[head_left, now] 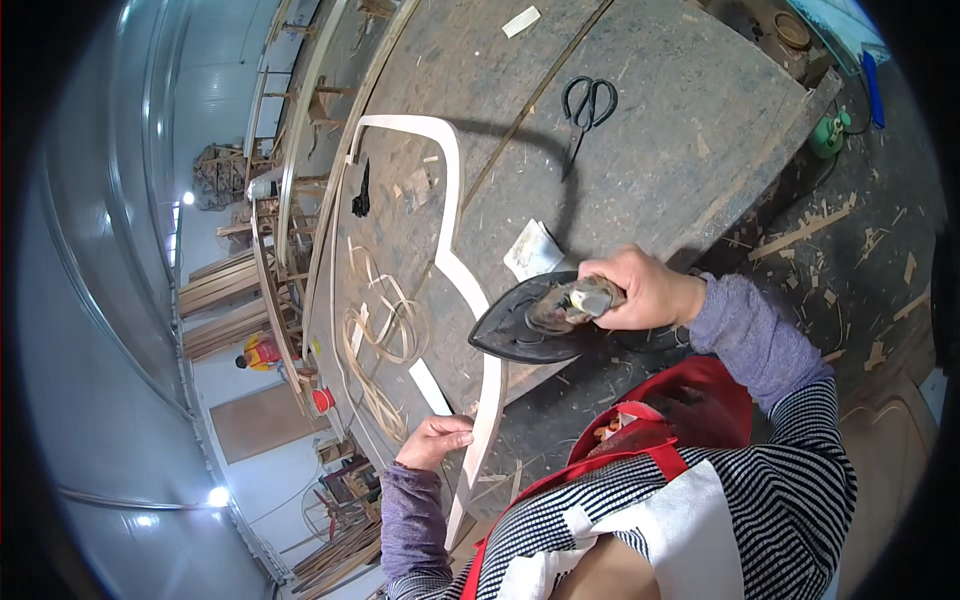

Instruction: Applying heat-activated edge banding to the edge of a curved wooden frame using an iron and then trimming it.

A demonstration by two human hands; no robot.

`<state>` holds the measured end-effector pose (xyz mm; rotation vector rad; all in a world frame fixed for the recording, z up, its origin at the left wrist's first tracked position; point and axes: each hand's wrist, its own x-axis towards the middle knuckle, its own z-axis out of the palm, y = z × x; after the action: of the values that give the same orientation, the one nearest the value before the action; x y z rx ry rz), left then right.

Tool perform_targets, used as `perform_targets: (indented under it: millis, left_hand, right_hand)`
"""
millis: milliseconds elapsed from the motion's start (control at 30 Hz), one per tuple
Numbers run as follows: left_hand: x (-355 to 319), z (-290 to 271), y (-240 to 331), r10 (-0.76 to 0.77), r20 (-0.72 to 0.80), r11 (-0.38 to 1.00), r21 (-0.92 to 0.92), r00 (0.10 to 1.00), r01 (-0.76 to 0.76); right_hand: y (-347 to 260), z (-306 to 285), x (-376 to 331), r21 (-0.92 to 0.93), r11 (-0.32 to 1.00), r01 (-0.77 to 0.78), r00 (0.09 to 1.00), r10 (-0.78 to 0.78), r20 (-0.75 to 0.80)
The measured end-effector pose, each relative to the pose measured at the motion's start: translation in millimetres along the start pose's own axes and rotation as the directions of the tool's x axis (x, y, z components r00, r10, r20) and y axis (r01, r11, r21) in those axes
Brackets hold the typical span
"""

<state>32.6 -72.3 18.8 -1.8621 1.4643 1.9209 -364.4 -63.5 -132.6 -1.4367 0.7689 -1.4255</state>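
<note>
A dark flat iron (525,325) is being held by its worn handle in the right hand (640,290), whose fingers are being kept wrapped fully round the grip. The iron is being pressed flat, tip toward the person's left, on a long pale curved wooden strip (462,275) at the near edge of the dusty grey work surface (650,130). The strip is being steadied lower down by the left hand (432,440), its fingers being curled over the strip's edge where it is hanging past the surface.

Just beyond the iron, a folded piece of white paper (532,250) is lying on the surface, touching or nearly touching the strip. Loose coils of thin pale veneer edging (385,330) are being kept to the left of the strip, with a short flat pale offcut (430,385) beside them. Farther off, black scissors (588,105) are lying near a long thin batten (530,100), and a small pale rectangular scrap (521,21) is lying at the far end.

A red apron pocket (640,420) is being worn at the front, with small orange-brown pieces inside that cannot be told apart. A green bottle-like container (828,133) is standing on the chip-strewn floor (850,260) to the right; its contents are not visible. A small red reel (322,400) is showing below the left edge of the surface.
</note>
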Motion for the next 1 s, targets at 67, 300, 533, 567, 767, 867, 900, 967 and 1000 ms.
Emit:
perform_targets:
  millis: [67,300,533,567,767,867,900,967,1000]
  left_hand:
    - [0.5,-1.9,-2.4,0.04,0.008,0.999,-0.01,0.999,-0.04]
    - [2.9,-10.3,-6.9,0.039,0.045,0.999,0.027,0.998,-0.04]
    - [13.5,-15.7,-9.1,0.15,0.105,0.984,0.078,0.983,-0.159]
    - [14.6,-16.2,-9.8,0.199,0.112,0.976,0.068,0.974,-0.208]
    - [30.6,-13.6,1.1,0.301,0.23,0.936,0.112,0.925,-0.333]
    - [33.9,-10.6,4.4,0.353,0.214,0.925,0.069,0.911,-0.375]
    - [34.8,-10.6,6.0,0.34,0.254,0.924,0.087,0.905,-0.371]
    - [35.9,-10.6,7.1,0.313,0.305,0.925,0.118,0.899,-0.362]
    - [36.2,-10.7,6.8,0.328,0.298,0.919,0.118,0.896,-0.375]
  right_hand:
    - [-3.0,11.3,-14.3,0.01,1.0,-0.019,0.999,0.019,-0.047]
    - [-17.8,51.2,-56.8,-0.193,0.98,0.052,0.98,-0.088,-0.179]
    - [-33.6,116.2,-97.6,-0.365,0.93,0.035,0.913,-0.178,-0.367]
    - [-33.6,130.7,-104.2,-0.399,0.917,0.015,0.894,-0.191,-0.405]
    - [-25.4,219.2,-131.9,-0.448,0.894,-0.01,0.824,-0.246,-0.51]
    - [-19.0,266.9,-140.1,-0.415,0.91,-0.001,0.784,-0.257,-0.565]
    - [-15.7,281.4,-143.0,-0.413,0.911,-0.002,0.778,-0.258,-0.573]
    - [-9.7,308.0,-150.3,-0.416,0.909,0.027,0.776,-0.281,-0.564]
    - [-7.4,320.5,-155.2,-0.418,0.908,0.038,0.776,-0.29,-0.56]
